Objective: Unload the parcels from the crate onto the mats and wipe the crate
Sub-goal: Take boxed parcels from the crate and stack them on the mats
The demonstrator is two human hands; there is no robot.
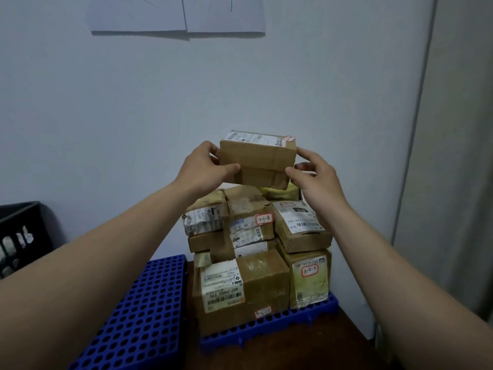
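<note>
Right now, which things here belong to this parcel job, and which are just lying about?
Job: small brown cardboard parcel, gripped by left hand and right hand; stack of taped cardboard parcels; blue perforated plastic mat beneath it; second blue mat at left; black plastic crate.
Lying about: white paper sheets on the wall; dark brown tabletop.

**Small parcel held atop the stack**

I see my left hand (202,166) and right hand (317,180) gripping a small brown parcel (257,158) by its ends, fingers (229,168) curled round its edges. It sits at the top of a stack of taped parcels (256,249); whether it touches them I cannot tell. The stack stands on a blue mat (266,329) on a dark surface (344,343). A second blue mat (141,316) lies just left, and a black crate (21,231) stands far left.
</note>
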